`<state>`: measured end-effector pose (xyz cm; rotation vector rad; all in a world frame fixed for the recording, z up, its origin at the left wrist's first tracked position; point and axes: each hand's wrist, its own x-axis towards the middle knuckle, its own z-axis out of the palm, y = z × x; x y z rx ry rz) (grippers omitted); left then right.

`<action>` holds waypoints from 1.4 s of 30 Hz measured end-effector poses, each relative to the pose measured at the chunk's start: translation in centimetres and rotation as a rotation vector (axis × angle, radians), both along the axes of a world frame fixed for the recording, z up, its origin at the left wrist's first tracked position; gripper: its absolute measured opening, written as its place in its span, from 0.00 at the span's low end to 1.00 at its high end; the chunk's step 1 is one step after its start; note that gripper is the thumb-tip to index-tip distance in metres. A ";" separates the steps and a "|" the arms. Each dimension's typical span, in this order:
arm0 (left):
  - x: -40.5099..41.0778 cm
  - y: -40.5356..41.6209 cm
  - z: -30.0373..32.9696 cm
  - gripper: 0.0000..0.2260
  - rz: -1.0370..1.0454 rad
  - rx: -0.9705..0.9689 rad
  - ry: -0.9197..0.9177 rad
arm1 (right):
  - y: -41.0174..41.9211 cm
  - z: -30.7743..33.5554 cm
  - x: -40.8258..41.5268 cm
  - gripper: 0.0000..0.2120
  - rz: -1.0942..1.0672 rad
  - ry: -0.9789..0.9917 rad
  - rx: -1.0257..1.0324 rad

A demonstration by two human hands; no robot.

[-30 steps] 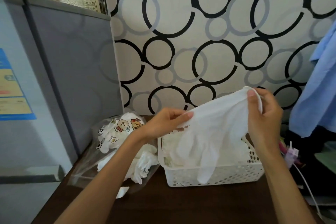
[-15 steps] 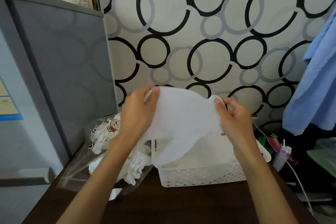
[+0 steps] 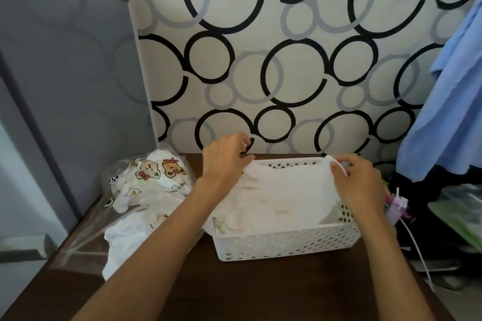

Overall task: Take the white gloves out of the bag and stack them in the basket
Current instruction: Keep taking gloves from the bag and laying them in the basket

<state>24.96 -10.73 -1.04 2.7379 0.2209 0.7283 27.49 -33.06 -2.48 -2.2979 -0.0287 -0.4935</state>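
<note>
A white perforated basket (image 3: 287, 243) stands on the dark wooden table (image 3: 260, 292). A white glove (image 3: 281, 190) lies spread over the gloves inside it, its cuff edge toward the wall. My left hand (image 3: 225, 161) pinches the cuff's left corner and my right hand (image 3: 358, 180) pinches its right corner, both low over the basket. To the left lies a clear plastic bag (image 3: 146, 190) with cartoon prints, holding more white gloves (image 3: 122, 237).
A grey fridge (image 3: 65, 86) stands close on the left. The circle-patterned wall (image 3: 287, 60) runs right behind the basket. Blue cloth (image 3: 448, 112) hangs at the right, with a white cable (image 3: 417, 247) and small clutter below it.
Both hands have lowered the glove from chest height down into the basket, where it now lies spread flat. The view has tilted downward.
</note>
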 end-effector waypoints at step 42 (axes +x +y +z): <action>-5.2 -0.9 1.6 0.12 -0.617 -0.020 0.643 | 0.9 0.1 -0.3 0.29 0.520 0.602 -0.664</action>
